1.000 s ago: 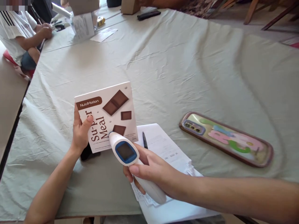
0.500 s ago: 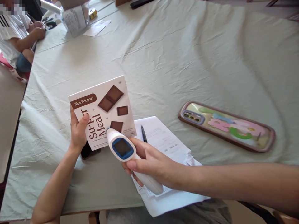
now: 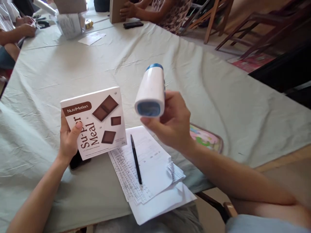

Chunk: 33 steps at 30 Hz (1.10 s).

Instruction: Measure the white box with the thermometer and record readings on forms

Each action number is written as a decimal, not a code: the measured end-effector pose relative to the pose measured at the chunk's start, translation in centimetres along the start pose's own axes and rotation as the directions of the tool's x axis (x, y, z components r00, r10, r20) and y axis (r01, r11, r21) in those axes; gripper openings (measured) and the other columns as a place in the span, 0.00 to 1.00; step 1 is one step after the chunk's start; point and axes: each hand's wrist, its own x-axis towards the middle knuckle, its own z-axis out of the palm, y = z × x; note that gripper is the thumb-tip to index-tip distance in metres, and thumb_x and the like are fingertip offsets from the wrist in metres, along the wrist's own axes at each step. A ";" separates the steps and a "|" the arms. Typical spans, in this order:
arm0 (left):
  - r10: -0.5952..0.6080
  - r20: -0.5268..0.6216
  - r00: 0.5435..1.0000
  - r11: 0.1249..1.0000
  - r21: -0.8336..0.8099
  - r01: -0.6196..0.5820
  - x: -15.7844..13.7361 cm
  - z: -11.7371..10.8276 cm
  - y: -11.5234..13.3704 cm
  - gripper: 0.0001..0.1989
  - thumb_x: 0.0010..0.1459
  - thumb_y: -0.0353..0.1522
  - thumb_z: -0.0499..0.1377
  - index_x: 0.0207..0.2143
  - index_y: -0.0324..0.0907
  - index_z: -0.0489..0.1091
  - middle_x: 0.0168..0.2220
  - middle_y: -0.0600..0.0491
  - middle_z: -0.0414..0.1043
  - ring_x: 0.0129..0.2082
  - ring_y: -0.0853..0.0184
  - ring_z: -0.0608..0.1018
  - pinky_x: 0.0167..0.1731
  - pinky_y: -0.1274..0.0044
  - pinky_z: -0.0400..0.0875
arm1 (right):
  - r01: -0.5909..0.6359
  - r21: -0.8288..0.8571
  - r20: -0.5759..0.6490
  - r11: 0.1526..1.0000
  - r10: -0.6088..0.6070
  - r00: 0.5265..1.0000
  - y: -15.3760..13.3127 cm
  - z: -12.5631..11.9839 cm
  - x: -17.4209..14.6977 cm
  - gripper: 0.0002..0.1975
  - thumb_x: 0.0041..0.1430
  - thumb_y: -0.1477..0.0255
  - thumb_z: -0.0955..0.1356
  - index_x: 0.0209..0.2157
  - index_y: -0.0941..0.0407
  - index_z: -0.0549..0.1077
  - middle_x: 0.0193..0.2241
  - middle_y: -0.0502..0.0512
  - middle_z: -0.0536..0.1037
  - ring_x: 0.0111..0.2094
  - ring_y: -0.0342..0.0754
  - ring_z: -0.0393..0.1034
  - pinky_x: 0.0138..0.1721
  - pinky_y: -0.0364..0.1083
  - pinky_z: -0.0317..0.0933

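Observation:
A white NutriMotion meal box with brown chocolate pictures is tilted up in my left hand, thumb on its front and the other fingers behind. My right hand grips a white and blue handheld infrared thermometer, raised to the right of the box and apart from it. Its blue-rimmed screen faces me; the handle is mostly hidden by the hand. Below lies a stack of handwritten papers with a black pen across it. Behind the box, a dark object shows only in part.
A phone in a colourful case lies partly behind my right forearm. Across the cloth-covered table are a clear container, a paper sheet, a dark phone and a cardboard box held by another person. Someone else sits at far left.
My right hand has lifted the thermometer up and away from the box, turning it upright. The view has swung right and up, showing chairs and a second person. The left hand still holds the box.

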 end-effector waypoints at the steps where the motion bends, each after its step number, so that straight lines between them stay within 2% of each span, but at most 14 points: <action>1: 0.004 -0.002 1.000 1.000 0.004 -0.004 0.0 0.0 0.0 0.28 0.57 0.44 0.62 0.58 0.50 0.62 0.48 0.51 0.74 0.48 0.62 0.78 0.46 0.71 0.77 | -0.012 -0.107 0.008 0.994 0.013 1.000 1.0 -0.3 0.3 0.16 0.54 0.61 0.68 0.43 0.52 0.65 0.39 0.57 0.71 0.39 0.52 0.70 0.34 0.51 0.68; 4: 0.008 -0.009 1.000 1.000 0.011 -0.008 0.0 0.0 -0.1 0.30 0.56 0.45 0.63 0.59 0.51 0.61 0.49 0.52 0.74 0.47 0.61 0.78 0.47 0.69 0.77 | 0.012 -0.456 0.175 0.890 0.076 0.982 3.9 -0.5 0.6 0.13 0.50 0.66 0.70 0.37 0.56 0.68 0.38 0.62 0.71 0.43 0.57 0.69 0.45 0.56 0.67; 7: 0.002 -0.006 1.000 1.000 0.022 -0.002 0.0 -0.1 0.0 0.28 0.56 0.45 0.63 0.57 0.52 0.63 0.47 0.53 0.75 0.47 0.60 0.78 0.48 0.67 0.76 | 0.092 -0.649 0.337 0.755 0.176 0.925 6.0 -0.1 0.3 0.13 0.48 0.67 0.70 0.35 0.59 0.71 0.41 0.68 0.71 0.48 0.62 0.67 0.50 0.58 0.64; 10: 0.000 0.010 1.000 1.000 0.024 0.000 0.1 -0.1 0.0 0.23 0.57 0.44 0.62 0.54 0.53 0.66 0.47 0.54 0.74 0.48 0.61 0.78 0.49 0.67 0.76 | 0.140 -0.698 0.404 0.703 0.225 0.887 7.2 0.2 0.2 0.15 0.52 0.66 0.68 0.39 0.60 0.72 0.45 0.69 0.71 0.50 0.62 0.65 0.51 0.57 0.64; 14: -0.011 0.003 1.000 1.000 0.005 0.010 0.0 -0.2 -0.3 0.22 0.56 0.44 0.63 0.52 0.52 0.66 0.48 0.53 0.74 0.48 0.61 0.78 0.47 0.68 0.77 | 0.170 -0.695 0.463 0.699 0.253 0.849 7.5 -0.1 0.3 0.15 0.55 0.65 0.67 0.42 0.59 0.71 0.43 0.67 0.72 0.48 0.61 0.67 0.49 0.57 0.64; 17: -0.061 0.011 0.998 0.998 -0.034 0.061 -0.2 -0.3 -0.6 0.22 0.55 0.45 0.63 0.48 0.47 0.67 0.43 0.50 0.75 0.42 0.60 0.80 0.38 0.69 0.78 | 0.181 -0.685 0.443 0.706 0.205 0.873 6.5 -0.7 0.3 0.17 0.56 0.65 0.68 0.45 0.60 0.70 0.44 0.68 0.73 0.48 0.62 0.67 0.49 0.59 0.63; 20: 0.023 0.004 1.000 1.000 -0.010 -0.023 -0.3 -0.5 -0.4 0.26 0.51 0.44 0.68 0.49 0.46 0.67 0.41 0.50 0.76 0.40 0.59 0.80 0.38 0.68 0.77 | 0.206 -0.648 0.417 0.733 0.116 0.901 4.3 -1.5 0.1 0.14 0.60 0.68 0.65 0.47 0.58 0.69 0.44 0.68 0.73 0.47 0.61 0.68 0.46 0.57 0.63; 21: 0.071 0.002 0.997 0.997 0.000 -0.071 -0.2 -0.6 -0.3 0.28 0.49 0.43 0.69 0.50 0.46 0.66 0.42 0.51 0.75 0.42 0.59 0.79 0.40 0.67 0.76 | 0.234 -0.612 0.465 0.755 0.104 0.879 3.4 -1.6 -0.1 0.11 0.62 0.70 0.63 0.46 0.56 0.70 0.43 0.66 0.74 0.45 0.59 0.69 0.43 0.55 0.64; 22: 0.108 0.006 0.994 0.994 0.001 -0.108 0.0 -0.7 -0.1 0.30 0.49 0.42 0.70 0.51 0.46 0.65 0.43 0.52 0.75 0.43 0.58 0.79 0.43 0.66 0.75 | 0.273 -0.559 0.549 0.783 0.102 0.830 2.6 -1.8 -0.2 0.10 0.64 0.72 0.61 0.44 0.55 0.71 0.42 0.63 0.75 0.41 0.55 0.70 0.39 0.52 0.64; 25: 0.131 0.043 0.990 0.990 -0.057 -0.128 0.7 -1.0 0.1 0.33 0.48 0.40 0.71 0.53 0.46 0.63 0.44 0.55 0.75 0.46 0.58 0.77 0.46 0.63 0.74 | 0.387 -0.397 0.797 0.833 0.103 0.595 1.0 -1.8 -1.0 0.13 0.63 0.79 0.59 0.42 0.54 0.72 0.37 0.57 0.77 0.34 0.48 0.71 0.32 0.46 0.60; 26: 0.114 0.056 0.992 0.991 -0.083 -0.109 1.0 -1.1 0.1 0.34 0.46 0.40 0.72 0.53 0.46 0.62 0.45 0.56 0.74 0.46 0.58 0.77 0.46 0.62 0.74 | 0.414 -0.369 0.840 0.832 0.108 0.532 0.8 -1.6 -1.2 0.14 0.62 0.80 0.59 0.43 0.54 0.72 0.36 0.56 0.77 0.33 0.47 0.71 0.31 0.45 0.58; 27: 0.096 0.067 0.993 0.991 -0.104 -0.088 1.3 -1.2 -0.1 0.36 0.44 0.39 0.73 0.53 0.47 0.61 0.46 0.57 0.74 0.47 0.58 0.76 0.46 0.62 0.74 | 0.436 -0.359 0.864 0.825 0.118 0.489 0.7 -1.5 -1.5 0.15 0.60 0.82 0.59 0.43 0.55 0.72 0.35 0.56 0.77 0.32 0.47 0.71 0.29 0.45 0.56; 29: 0.056 0.097 0.994 0.992 -0.114 -0.045 1.8 -1.4 -0.6 0.39 0.41 0.40 0.74 0.53 0.47 0.60 0.46 0.58 0.73 0.48 0.56 0.75 0.46 0.61 0.74 | 0.463 -0.367 0.883 0.807 0.146 0.446 0.8 -1.0 -1.9 0.14 0.58 0.83 0.60 0.41 0.55 0.71 0.33 0.55 0.77 0.29 0.46 0.70 0.26 0.45 0.51; 33: 0.013 0.130 0.991 1.000 0.013 -0.014 1.9 -1.7 -1.4 0.42 0.44 0.52 0.68 0.57 0.50 0.56 0.47 0.59 0.72 0.58 0.51 0.69 0.53 0.56 0.70 | 0.511 -0.367 0.897 0.778 0.150 0.415 1.0 -0.2 -2.4 0.11 0.56 0.84 0.60 0.32 0.56 0.69 0.28 0.54 0.75 0.25 0.45 0.67 0.25 0.46 0.45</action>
